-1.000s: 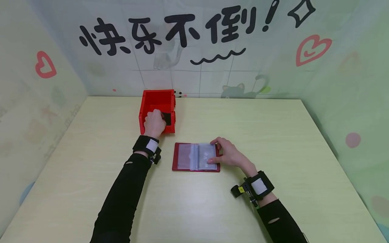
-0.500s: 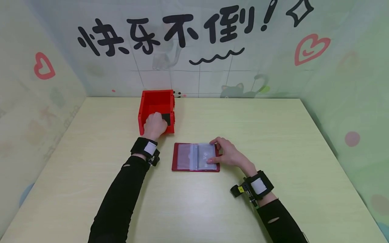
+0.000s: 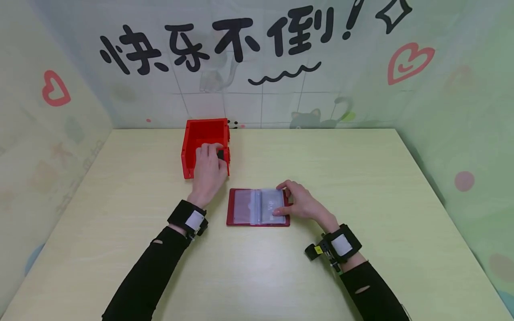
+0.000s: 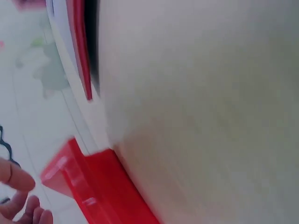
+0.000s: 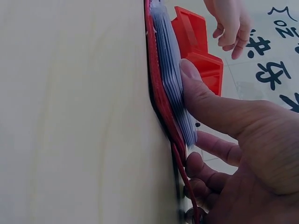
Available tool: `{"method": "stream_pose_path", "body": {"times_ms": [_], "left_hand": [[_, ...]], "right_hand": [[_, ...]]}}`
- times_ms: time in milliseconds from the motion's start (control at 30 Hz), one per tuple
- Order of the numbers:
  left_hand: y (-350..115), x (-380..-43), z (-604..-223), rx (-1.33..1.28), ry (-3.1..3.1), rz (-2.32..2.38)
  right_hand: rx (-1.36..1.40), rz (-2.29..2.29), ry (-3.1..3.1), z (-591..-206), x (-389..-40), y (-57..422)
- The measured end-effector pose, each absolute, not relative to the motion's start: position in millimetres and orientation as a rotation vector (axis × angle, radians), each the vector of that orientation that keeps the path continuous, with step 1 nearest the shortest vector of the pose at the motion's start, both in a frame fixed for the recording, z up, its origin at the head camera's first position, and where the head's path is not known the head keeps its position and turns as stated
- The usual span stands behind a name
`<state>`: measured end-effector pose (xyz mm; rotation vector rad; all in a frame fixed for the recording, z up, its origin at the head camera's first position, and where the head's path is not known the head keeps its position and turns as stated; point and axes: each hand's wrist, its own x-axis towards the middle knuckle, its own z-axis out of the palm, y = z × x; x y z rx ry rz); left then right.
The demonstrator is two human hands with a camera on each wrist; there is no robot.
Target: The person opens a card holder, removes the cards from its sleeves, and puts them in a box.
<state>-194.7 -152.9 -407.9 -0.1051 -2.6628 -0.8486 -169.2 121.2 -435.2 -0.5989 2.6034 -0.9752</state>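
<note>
A small card holder (image 3: 259, 207) with a dark red cover and clear plastic sleeves (image 3: 273, 206) lies spread on the table. My right hand (image 3: 301, 203) grips its right side, the thumb (image 5: 196, 84) on the stacked sleeves and the other fingers curled at the edge. Farther back stands a red plastic bin (image 3: 206, 133). My left hand (image 3: 209, 171) is over the bin's near part, thumb and fingers apart with nothing seen between them in the left wrist view. Beside its fingers a dark flat piece (image 3: 220, 154) shows inside the bin, partly hidden by the hand.
The pale wooden table (image 3: 249, 272) reaches back to a printed backdrop (image 3: 257, 107) with large black characters, and side panels (image 3: 466, 147) stand left and right. The bin stands near the table's back edge, to the left of the card holder.
My left hand has risen from inside the bin and shifted slightly right; its fingers have loosened from a fist. The right hand and the card holder have stayed in place.
</note>
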Motion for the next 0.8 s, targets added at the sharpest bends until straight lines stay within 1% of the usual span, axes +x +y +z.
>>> {"method": "stream_pose_path", "body": {"times_ms": [133, 267, 433, 800], "left_hand": [[-137.4, -173.4, -409.6, -0.328, -2.758, -0.938], [-125.8, -158.3, -414.0, -0.438, -2.943, -1.155], [-121.4, -154.2, -421.6, -0.473, -3.07, -1.325], [-123.6, -158.5, -420.2, -0.472, -3.175, -1.34]], "right_hand": [[-0.61, -0.968, 2.61, -436.5, -170.2, 121.2], [-0.609, -0.976, 2.606, -435.8, -170.7, 121.1], [-0.617, -1.002, 2.601, -433.1, -171.9, 120.8], [-0.469, -1.224, 2.555, -428.3, -181.3, 114.2]]}}
